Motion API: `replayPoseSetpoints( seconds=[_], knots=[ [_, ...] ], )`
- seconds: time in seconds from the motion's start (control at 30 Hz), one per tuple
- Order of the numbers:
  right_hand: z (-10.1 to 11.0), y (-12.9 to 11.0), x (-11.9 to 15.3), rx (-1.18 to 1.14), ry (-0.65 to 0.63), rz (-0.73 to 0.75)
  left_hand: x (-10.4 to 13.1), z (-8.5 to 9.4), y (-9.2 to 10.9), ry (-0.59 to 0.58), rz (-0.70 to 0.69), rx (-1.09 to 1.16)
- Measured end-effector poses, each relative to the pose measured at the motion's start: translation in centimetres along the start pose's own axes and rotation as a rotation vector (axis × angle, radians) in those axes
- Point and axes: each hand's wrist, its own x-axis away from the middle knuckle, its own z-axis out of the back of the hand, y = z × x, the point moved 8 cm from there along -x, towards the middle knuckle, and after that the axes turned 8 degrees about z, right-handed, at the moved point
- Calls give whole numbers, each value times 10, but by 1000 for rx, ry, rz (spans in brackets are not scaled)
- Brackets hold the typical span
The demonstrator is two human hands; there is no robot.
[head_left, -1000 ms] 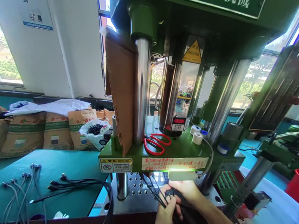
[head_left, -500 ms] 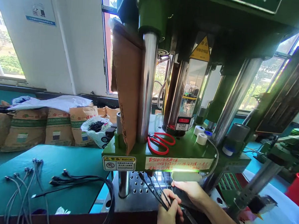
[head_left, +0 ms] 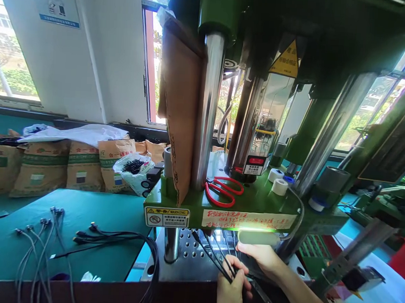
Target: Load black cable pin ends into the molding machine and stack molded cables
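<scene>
Several black cables (head_left: 210,253) run from under the press's green plate down into my left hand (head_left: 234,279), whose fingers are wrapped round them. To its right, my right hand (head_left: 263,258) reaches in beneath the small lit lamp (head_left: 258,237); its fingertips are partly hidden by the lamp and the plate, so what they hold is unclear. A dark metal bar (head_left: 264,299) slants down to the right below my hands. Above, red-handled scissors (head_left: 224,191) lie on the green plate (head_left: 186,200) beside a steel column.
More black cables (head_left: 116,239) hang over the teal table's (head_left: 107,210) edge, and grey cables (head_left: 44,251) lie at far left. A cardboard sheet (head_left: 182,109) leans on the column. White tape rolls (head_left: 280,187) sit on the plate; brown sacks (head_left: 41,170) stand behind.
The view has shifted slightly, so the press and table appear a little further right and higher. My hands keep nearly the same pose, with the cables still in my left hand.
</scene>
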Motion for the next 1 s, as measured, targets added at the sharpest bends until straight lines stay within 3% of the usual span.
replayPoseSetpoints(
  seconds=[0.2,0.4,0.53,0.73,0.8,0.93,1.0],
  knots=[
    [-3,-1,-2,66,54,0,1,-1,-1,-15,-7,19],
    [-16,0,-3,170,1,-40,-4,-9,-6,-149,-39,68],
    [-19,-9,-5,263,14,33,-10,-9,-14,-179,14,139],
    [-7,-22,2,503,137,92,-8,-9,-11,-199,42,213],
    [-10,-27,6,513,103,105,-8,-13,-9,-214,45,224],
    [-34,-49,15,525,-101,265,-10,-19,-17,-173,132,147],
    [-38,-56,17,574,-118,290,-10,-20,-19,-155,152,145]
  ],
)
